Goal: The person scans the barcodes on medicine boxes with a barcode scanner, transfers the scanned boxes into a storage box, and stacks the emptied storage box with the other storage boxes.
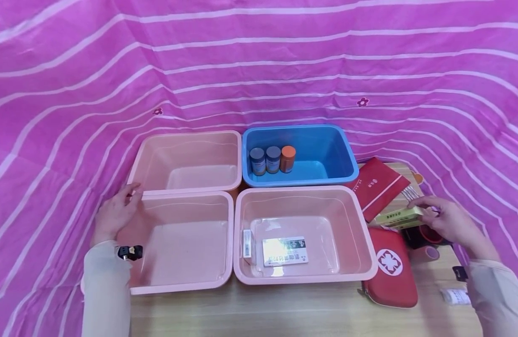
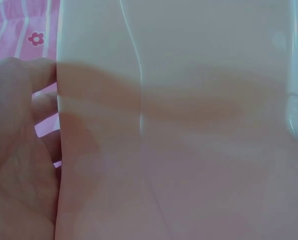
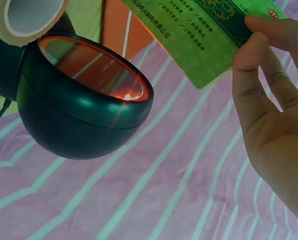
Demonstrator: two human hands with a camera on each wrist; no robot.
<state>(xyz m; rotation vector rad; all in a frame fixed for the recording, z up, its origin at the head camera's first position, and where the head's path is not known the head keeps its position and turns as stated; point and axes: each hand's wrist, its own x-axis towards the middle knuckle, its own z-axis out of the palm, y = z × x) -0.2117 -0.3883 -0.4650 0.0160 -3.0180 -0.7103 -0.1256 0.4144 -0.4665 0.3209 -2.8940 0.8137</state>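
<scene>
My right hand (image 1: 448, 222) pinches one end of a slim green medicine box (image 1: 398, 216) between thumb and fingers. Green panels with printed text show on this box in the right wrist view, above a round dark lamp-like object (image 3: 83, 100) with a glossy reddish face. My left hand (image 1: 117, 213) rests at the left rim of the front left pink bin (image 1: 181, 286); its fingertips are hidden behind the bin wall in the left wrist view. Two white boxes, one lying flat (image 1: 285, 251) and one on edge (image 1: 247, 243), are in the front right pink bin (image 1: 305, 280).
A blue bin (image 1: 326, 173) holds three bottles (image 1: 273, 160). Behind the left bin stands another pink bin (image 1: 187, 137). At right lie a red packet (image 1: 379, 187), a red first-aid case (image 1: 391, 276), a tape roll (image 1: 431, 253) and a white bottle (image 1: 456, 296). Pink striped cloth (image 1: 259, 70) encloses the table.
</scene>
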